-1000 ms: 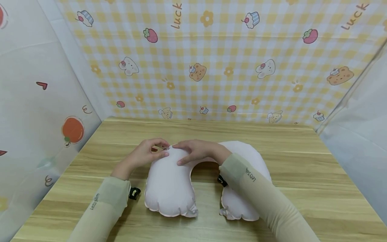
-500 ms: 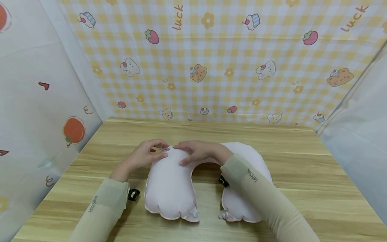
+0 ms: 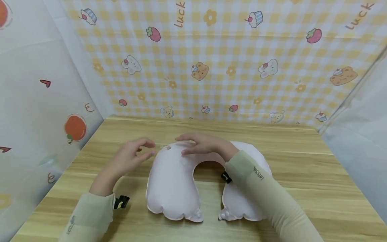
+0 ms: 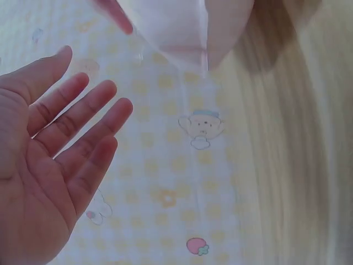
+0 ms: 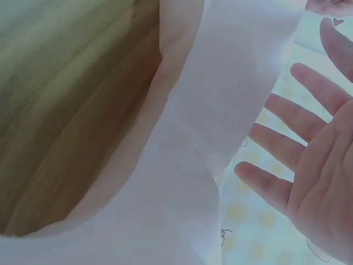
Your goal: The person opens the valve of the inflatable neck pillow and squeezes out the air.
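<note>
A pale pink, inflated U-shaped neck pillow (image 3: 172, 181) lies on the wooden table, its two ends toward the person. A small clear valve (image 3: 167, 147) shows at its upper left edge. Left of that valve, apart from the pillow, the left hand (image 3: 133, 154) has its fingers relaxed and holds nothing; the left wrist view shows its bare palm (image 4: 49, 149). Over the pillow's upper left part is the right hand (image 3: 204, 144), fingers spread and thumb at the fabric. In the right wrist view its loose fingers (image 5: 276, 143) stand close along the pillow's edge (image 5: 220, 110).
The wooden table (image 3: 302, 201) reaches back to a yellow checked cloth wall (image 3: 229, 43) with cartoon prints. A white printed sheet (image 3: 33, 101) borders the left side and a pale sheet (image 3: 359, 141) the right. Black wrist straps (image 3: 121, 202) sit at the sleeve cuffs.
The left hand has let go of the valve and drawn back to the left. The right hand has lifted a little and shifted slightly right, its fingers straighter.
</note>
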A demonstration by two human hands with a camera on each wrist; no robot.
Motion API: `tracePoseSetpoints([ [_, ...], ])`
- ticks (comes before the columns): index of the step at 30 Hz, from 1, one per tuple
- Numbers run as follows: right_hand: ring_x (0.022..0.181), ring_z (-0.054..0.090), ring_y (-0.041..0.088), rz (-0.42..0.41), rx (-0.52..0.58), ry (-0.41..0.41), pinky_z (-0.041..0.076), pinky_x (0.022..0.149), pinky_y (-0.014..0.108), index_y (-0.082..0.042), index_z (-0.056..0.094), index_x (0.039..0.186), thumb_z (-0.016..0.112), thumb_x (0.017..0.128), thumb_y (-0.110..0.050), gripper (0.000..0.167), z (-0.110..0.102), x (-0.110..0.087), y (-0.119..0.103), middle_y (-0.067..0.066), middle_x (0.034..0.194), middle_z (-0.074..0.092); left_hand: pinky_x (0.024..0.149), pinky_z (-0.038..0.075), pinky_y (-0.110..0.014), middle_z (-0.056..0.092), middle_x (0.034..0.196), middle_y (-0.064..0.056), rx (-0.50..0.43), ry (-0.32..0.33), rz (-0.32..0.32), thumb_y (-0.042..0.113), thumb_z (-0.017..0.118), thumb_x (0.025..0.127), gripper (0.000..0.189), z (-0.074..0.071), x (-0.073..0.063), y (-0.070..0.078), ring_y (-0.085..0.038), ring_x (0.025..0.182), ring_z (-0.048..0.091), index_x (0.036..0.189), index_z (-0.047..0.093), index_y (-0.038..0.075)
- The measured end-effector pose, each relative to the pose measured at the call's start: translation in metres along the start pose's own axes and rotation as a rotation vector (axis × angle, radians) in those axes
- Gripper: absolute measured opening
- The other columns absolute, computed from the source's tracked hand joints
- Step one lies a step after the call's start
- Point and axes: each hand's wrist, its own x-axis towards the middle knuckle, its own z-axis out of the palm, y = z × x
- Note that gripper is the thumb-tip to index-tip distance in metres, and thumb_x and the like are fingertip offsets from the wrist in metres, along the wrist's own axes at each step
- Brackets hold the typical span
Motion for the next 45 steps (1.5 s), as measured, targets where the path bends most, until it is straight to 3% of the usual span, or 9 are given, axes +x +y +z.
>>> tracePoseSetpoints([
  [9, 0.148, 0.034, 0.024, -0.014, -0.017, 0.008, 0.028, 0.122, 0.045, -0.022, 0.048, 0.148, 0.067, 0.095, -0.033, 0.058, 0.011, 0.0, -0.003, 0.005, 0.157, 0.041, 0.087, 0.056, -0.051, 0.071, 0.119, -0.009, 0.005, -0.062, 0.033, 0.02, 0.07, 0.093, 0.027, 0.016, -0.008, 0.008, -0.031, 0.11, 0.067, 0.117, 0.069, 0.008],
  [18, 0.15, 0.031, 0.025, 0.002, -0.037, 0.012, 0.025, 0.124, 0.045, -0.022, 0.049, 0.148, 0.068, 0.095, -0.033, 0.057, 0.022, 0.0, -0.003, 0.008, 0.16, 0.036, 0.095, 0.053, -0.057, 0.065, 0.133, -0.016, -0.024, -0.098, 0.03, 0.023, 0.072, 0.092, 0.036, 0.026, -0.009, 0.009, -0.037, 0.123, 0.061, 0.124, 0.066, 0.008],
  [25, 0.151, 0.029, 0.026, -0.011, -0.057, 0.006, 0.025, 0.123, 0.046, -0.021, 0.047, 0.149, 0.067, 0.095, -0.034, 0.06, 0.026, 0.002, -0.002, 0.01, 0.161, 0.033, 0.104, 0.047, -0.057, 0.063, 0.135, -0.015, -0.021, -0.132, 0.004, 0.03, 0.072, 0.092, 0.043, 0.031, -0.011, 0.007, -0.037, 0.127, 0.058, 0.128, 0.062, 0.008],
  [45, 0.151, 0.027, 0.03, 0.009, -0.078, -0.036, 0.021, 0.125, 0.047, -0.02, 0.044, 0.151, 0.065, 0.096, -0.034, 0.06, 0.031, 0.004, 0.0, 0.013, 0.162, 0.03, 0.105, 0.045, -0.058, 0.061, 0.138, -0.014, 0.018, -0.171, -0.026, 0.034, 0.07, 0.092, 0.045, 0.034, -0.011, 0.003, -0.037, 0.13, 0.055, 0.13, 0.062, 0.011],
])
